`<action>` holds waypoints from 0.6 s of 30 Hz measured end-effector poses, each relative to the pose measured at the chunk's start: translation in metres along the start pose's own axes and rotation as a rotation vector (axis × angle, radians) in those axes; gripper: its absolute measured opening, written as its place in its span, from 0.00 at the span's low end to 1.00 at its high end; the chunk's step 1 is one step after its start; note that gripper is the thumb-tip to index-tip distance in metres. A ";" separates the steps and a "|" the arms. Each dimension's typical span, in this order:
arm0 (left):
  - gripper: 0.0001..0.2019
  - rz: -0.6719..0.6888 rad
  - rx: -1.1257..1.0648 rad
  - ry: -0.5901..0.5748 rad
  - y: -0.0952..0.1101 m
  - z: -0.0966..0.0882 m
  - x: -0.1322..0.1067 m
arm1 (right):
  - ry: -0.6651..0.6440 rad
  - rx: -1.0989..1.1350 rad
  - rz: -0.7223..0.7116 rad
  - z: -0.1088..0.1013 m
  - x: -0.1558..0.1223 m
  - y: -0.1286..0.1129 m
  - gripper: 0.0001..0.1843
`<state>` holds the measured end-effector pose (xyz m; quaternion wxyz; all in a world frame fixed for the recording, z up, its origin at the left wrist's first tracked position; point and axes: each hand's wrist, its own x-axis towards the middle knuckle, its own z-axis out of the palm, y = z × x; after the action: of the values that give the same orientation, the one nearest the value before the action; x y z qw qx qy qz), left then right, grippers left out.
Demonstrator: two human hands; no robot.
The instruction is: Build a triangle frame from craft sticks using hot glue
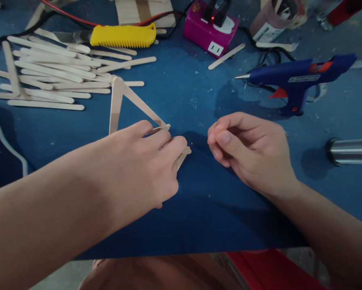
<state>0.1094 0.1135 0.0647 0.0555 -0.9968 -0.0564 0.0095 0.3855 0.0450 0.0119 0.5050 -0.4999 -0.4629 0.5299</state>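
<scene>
My left hand (144, 165) is closed around a frame of joined popsicle sticks (141, 102). The frame's far corner stands out above the knuckles, and two stick ends poke out on the right of the hand; the rest is covered by my palm and fingers. To the right, apart from the frame, my right hand (247, 147) hovers over the blue table with its fingers curled and the thumb tip against them. Whether something small sits in that pinch is hidden. A blue hot glue gun (302, 80) lies beyond my right hand, its nozzle pointing left.
Loose popsicle sticks (57, 74) are heaped at the far left, with a yellow-handled cutter (123, 35) on them. A purple power adapter (209, 30) with cords stands at the back, near a tub (268, 24). A shiny metal cylinder (353, 151) is at the right edge.
</scene>
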 end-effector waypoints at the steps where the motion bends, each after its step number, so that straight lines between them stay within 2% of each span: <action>1: 0.21 -0.002 0.005 0.001 0.000 0.000 0.000 | 0.006 0.002 -0.001 0.000 0.000 0.000 0.14; 6: 0.24 0.021 0.030 0.018 0.000 0.001 -0.002 | 0.038 -0.010 -0.038 0.003 0.002 -0.002 0.19; 14: 0.24 0.001 0.044 0.021 0.001 0.001 -0.001 | 0.062 -0.040 -0.094 0.004 0.002 -0.001 0.19; 18: 0.23 -0.014 0.042 0.027 0.001 0.001 -0.001 | 0.076 -0.028 -0.057 0.003 0.001 0.000 0.17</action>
<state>0.1087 0.1128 0.0637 0.0770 -0.9951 -0.0622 -0.0032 0.3821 0.0465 0.0124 0.5299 -0.5132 -0.4649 0.4895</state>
